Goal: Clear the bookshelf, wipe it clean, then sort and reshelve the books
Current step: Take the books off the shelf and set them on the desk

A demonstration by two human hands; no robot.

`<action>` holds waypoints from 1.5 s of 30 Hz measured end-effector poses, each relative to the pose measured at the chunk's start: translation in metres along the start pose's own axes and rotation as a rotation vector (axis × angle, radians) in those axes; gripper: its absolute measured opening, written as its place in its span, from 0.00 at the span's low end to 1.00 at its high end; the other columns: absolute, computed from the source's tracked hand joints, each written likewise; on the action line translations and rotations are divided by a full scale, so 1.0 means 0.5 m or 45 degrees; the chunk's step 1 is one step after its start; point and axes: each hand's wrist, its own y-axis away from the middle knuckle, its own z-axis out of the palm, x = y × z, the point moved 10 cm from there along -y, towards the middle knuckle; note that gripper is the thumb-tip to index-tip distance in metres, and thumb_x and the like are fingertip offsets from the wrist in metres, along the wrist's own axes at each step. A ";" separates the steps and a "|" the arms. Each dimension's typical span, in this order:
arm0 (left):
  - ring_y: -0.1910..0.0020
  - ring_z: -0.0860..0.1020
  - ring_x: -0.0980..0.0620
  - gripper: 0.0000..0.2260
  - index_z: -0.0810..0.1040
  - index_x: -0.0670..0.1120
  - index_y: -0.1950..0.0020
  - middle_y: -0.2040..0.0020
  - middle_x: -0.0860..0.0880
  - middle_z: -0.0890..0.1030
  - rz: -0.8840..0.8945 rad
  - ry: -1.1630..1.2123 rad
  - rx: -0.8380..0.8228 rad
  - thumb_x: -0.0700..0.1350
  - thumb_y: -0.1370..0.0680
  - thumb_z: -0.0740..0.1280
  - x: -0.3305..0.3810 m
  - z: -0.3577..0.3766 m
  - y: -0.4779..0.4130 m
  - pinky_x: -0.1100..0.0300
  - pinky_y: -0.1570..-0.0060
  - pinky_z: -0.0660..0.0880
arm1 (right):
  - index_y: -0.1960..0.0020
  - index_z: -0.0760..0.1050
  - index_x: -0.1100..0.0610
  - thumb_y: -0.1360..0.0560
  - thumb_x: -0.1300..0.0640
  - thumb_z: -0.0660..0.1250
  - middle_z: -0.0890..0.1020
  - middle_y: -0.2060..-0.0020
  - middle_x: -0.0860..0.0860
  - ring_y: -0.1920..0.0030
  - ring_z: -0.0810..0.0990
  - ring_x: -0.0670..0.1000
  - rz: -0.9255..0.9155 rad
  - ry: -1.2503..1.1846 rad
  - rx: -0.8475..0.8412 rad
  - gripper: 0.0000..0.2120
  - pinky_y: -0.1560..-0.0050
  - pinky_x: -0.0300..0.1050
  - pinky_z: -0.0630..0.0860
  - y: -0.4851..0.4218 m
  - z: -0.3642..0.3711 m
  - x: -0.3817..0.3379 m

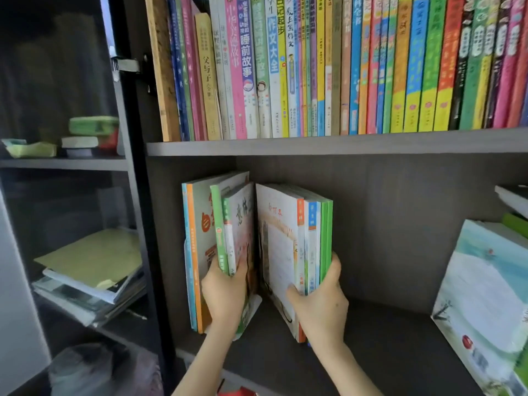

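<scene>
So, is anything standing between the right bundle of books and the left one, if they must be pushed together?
Nothing visible does. Between the left bundle, held by the left hand, and the right bundle, held by the right hand, is only bare shelf.

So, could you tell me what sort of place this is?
Probably a home, perhaps a child's room: a dark bookshelf, a row of colourful children's books, and thin picture books below.

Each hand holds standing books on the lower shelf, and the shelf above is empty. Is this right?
No. The head view shows the upper shelf packed with a row of books, not empty. The left hand and right hand do each grip standing books on the lower shelf.
</scene>
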 end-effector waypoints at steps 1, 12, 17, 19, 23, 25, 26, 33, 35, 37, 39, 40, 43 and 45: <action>0.61 0.81 0.52 0.06 0.78 0.45 0.55 0.61 0.51 0.82 -0.005 -0.002 -0.029 0.46 0.25 0.71 0.004 0.004 0.010 0.62 0.62 0.76 | 0.27 0.53 0.50 0.33 0.53 0.76 0.75 0.37 0.49 0.43 0.79 0.52 0.017 -0.015 -0.020 0.43 0.49 0.48 0.80 -0.003 -0.004 0.006; 0.61 0.83 0.57 0.02 0.82 0.49 0.54 0.60 0.53 0.85 -0.017 0.210 -0.396 0.44 0.26 0.73 0.111 -0.091 0.186 0.64 0.61 0.79 | 0.43 0.63 0.56 0.41 0.53 0.81 0.82 0.54 0.55 0.62 0.83 0.51 -0.472 0.038 -0.124 0.36 0.71 0.29 0.71 0.121 -0.121 -0.098; 0.60 0.84 0.52 0.05 0.83 0.43 0.51 0.58 0.49 0.86 -0.101 0.285 -0.380 0.42 0.25 0.72 0.144 -0.227 0.276 0.59 0.62 0.80 | 0.42 0.67 0.62 0.42 0.54 0.81 0.80 0.57 0.50 0.67 0.75 0.45 -0.616 -0.030 -0.270 0.35 0.70 0.26 0.64 0.210 -0.196 -0.162; 0.61 0.84 0.52 0.06 0.83 0.44 0.49 0.57 0.48 0.86 -0.146 0.329 -0.372 0.41 0.25 0.71 0.156 -0.274 0.311 0.60 0.63 0.79 | 0.42 0.69 0.63 0.42 0.53 0.79 0.79 0.59 0.48 0.69 0.75 0.46 -0.678 -0.030 -0.296 0.34 0.71 0.27 0.65 0.246 -0.222 -0.198; 0.59 0.84 0.46 0.05 0.82 0.44 0.50 0.56 0.46 0.86 -0.237 0.358 -0.334 0.42 0.25 0.71 0.163 -0.393 0.375 0.53 0.60 0.82 | 0.41 0.69 0.60 0.42 0.48 0.74 0.78 0.61 0.45 0.68 0.80 0.51 -0.685 -0.073 -0.421 0.34 0.70 0.41 0.75 0.342 -0.265 -0.265; 0.59 0.84 0.46 0.04 0.83 0.46 0.51 0.57 0.46 0.86 -0.252 0.311 -0.334 0.43 0.25 0.72 0.158 -0.464 0.411 0.52 0.59 0.82 | 0.43 0.68 0.55 0.42 0.49 0.76 0.77 0.62 0.43 0.67 0.79 0.51 -0.646 -0.067 -0.508 0.32 0.69 0.41 0.74 0.402 -0.280 -0.289; 0.60 0.84 0.47 0.04 0.83 0.47 0.52 0.58 0.47 0.86 -0.268 0.283 -0.338 0.44 0.25 0.72 0.155 -0.498 0.429 0.53 0.60 0.82 | 0.44 0.66 0.52 0.42 0.50 0.77 0.77 0.63 0.43 0.67 0.79 0.52 -0.626 -0.051 -0.542 0.31 0.69 0.43 0.74 0.430 -0.285 -0.297; 0.58 0.84 0.48 0.13 0.82 0.49 0.51 0.56 0.48 0.86 -0.419 0.241 -0.387 0.50 0.34 0.74 0.114 -0.813 0.612 0.54 0.59 0.81 | 0.47 0.68 0.53 0.42 0.52 0.78 0.78 0.70 0.53 0.70 0.77 0.56 -0.631 -0.079 -0.866 0.29 0.71 0.53 0.74 0.734 -0.308 -0.405; 0.57 0.84 0.46 0.15 0.82 0.47 0.51 0.55 0.47 0.86 -0.484 0.230 -0.332 0.51 0.35 0.74 0.092 -0.905 0.666 0.50 0.56 0.82 | 0.49 0.68 0.55 0.41 0.55 0.79 0.79 0.70 0.57 0.71 0.77 0.58 -0.651 -0.127 -0.954 0.26 0.71 0.57 0.75 0.824 -0.308 -0.436; 0.58 0.83 0.47 0.14 0.82 0.47 0.51 0.56 0.47 0.85 -0.536 0.184 -0.278 0.49 0.34 0.74 0.070 -0.993 0.713 0.49 0.55 0.82 | 0.50 0.68 0.56 0.40 0.56 0.78 0.78 0.71 0.56 0.73 0.77 0.56 -0.659 -0.156 -1.047 0.25 0.73 0.54 0.75 0.913 -0.297 -0.461; 0.57 0.83 0.44 0.09 0.82 0.47 0.53 0.55 0.45 0.85 -0.577 0.152 -0.228 0.46 0.31 0.75 0.051 -1.064 0.751 0.47 0.54 0.81 | 0.50 0.67 0.57 0.40 0.55 0.77 0.77 0.70 0.50 0.73 0.75 0.49 -0.660 -0.175 -1.113 0.25 0.76 0.42 0.72 0.981 -0.284 -0.480; 0.56 0.83 0.43 0.06 0.83 0.48 0.54 0.55 0.44 0.85 -0.602 0.143 -0.196 0.45 0.30 0.75 0.040 -1.102 0.772 0.45 0.54 0.81 | 0.50 0.67 0.58 0.40 0.55 0.77 0.77 0.69 0.49 0.72 0.76 0.48 -0.663 -0.181 -1.151 0.25 0.75 0.42 0.72 1.017 -0.276 -0.492; 0.58 0.83 0.44 0.04 0.84 0.49 0.55 0.55 0.43 0.85 -0.676 0.137 -0.113 0.44 0.28 0.75 0.014 -1.191 0.823 0.45 0.56 0.81 | 0.50 0.67 0.56 0.40 0.56 0.77 0.77 0.67 0.46 0.69 0.77 0.47 -0.690 -0.212 -1.250 0.24 0.71 0.42 0.74 1.103 -0.252 -0.529; 0.61 0.83 0.47 0.04 0.83 0.48 0.54 0.57 0.45 0.85 -0.736 0.138 -0.043 0.43 0.28 0.74 -0.006 -1.247 0.848 0.49 0.59 0.82 | 0.50 0.67 0.55 0.39 0.56 0.77 0.77 0.66 0.43 0.68 0.78 0.45 -0.724 -0.218 -1.324 0.24 0.72 0.37 0.72 1.155 -0.227 -0.555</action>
